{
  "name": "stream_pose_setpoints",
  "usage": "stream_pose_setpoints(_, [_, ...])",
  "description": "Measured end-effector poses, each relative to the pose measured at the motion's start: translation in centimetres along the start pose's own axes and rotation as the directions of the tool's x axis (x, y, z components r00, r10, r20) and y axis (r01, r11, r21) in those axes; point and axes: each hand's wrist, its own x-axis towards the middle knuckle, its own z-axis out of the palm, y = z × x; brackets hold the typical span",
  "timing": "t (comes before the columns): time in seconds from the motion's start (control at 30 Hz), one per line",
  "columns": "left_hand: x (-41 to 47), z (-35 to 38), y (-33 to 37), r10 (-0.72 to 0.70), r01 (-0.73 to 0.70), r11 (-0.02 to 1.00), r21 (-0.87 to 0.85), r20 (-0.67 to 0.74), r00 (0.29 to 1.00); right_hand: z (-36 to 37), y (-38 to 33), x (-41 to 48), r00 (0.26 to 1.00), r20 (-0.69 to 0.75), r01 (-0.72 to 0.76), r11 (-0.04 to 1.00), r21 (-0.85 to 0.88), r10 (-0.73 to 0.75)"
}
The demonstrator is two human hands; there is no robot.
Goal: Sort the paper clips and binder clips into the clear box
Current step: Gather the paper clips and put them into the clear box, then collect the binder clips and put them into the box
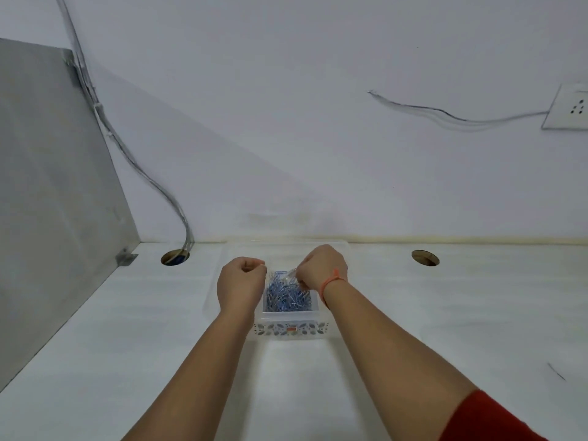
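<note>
A clear box [288, 315] stands on the white desk, its front wall printed with a leaf pattern. Inside lies a heap of blue and silver paper clips [286, 296]. Both hands hover over the box. My left hand [240, 283] and my right hand [321, 268] are each pinched on a side of a small clear plastic packet [283, 275] held above the heap. The packet is thin and hard to make out. No binder clips can be made out. A larger clear lid or tray [222, 259] lies under and behind the box.
The white desk [127, 361] meets a white wall at the back. Two round cable holes [175, 257] [425, 257] sit left and right of the box. A grey panel [47, 202] closes the left side. Cables run down the wall. A socket [569, 106] is at upper right.
</note>
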Motion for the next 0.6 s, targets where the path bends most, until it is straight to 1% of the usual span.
stream_pose_setpoints(0.1, [0.2,0.5,-0.1,0.019,-0.019,1.000,0.009,0.018,1.000,0.2,0.1,0.6,1.000,0.007,0.031,0.999,-0.019,-0.030])
stream_pose_setpoints(0.2, [-0.6,0.7,0.5,0.045,-0.045,0.999,0.003,0.037,0.998,-0.1,0.1,0.4,1.000,0.006,0.027,0.999,0.020,-0.027])
stream_pose_setpoints(0.3, [-1.8,0.5,1.0,0.073,-0.072,0.997,-0.018,0.045,0.996,-1.2,0.2,-1.1,0.999,-0.020,0.037,0.990,0.137,-0.035])
stream_pose_setpoints(0.43, [-4.4,0.0,1.6,0.076,-0.071,0.994,-0.087,0.051,0.996,-3.0,0.6,-4.6,0.994,-0.106,0.072,0.939,0.335,-0.038])
stream_pose_setpoints(0.6, [-10.9,-0.7,1.4,0.057,-0.048,0.986,-0.158,0.054,0.997,-5.2,3.4,-11.0,0.995,-0.100,0.056,0.867,0.496,-0.007])
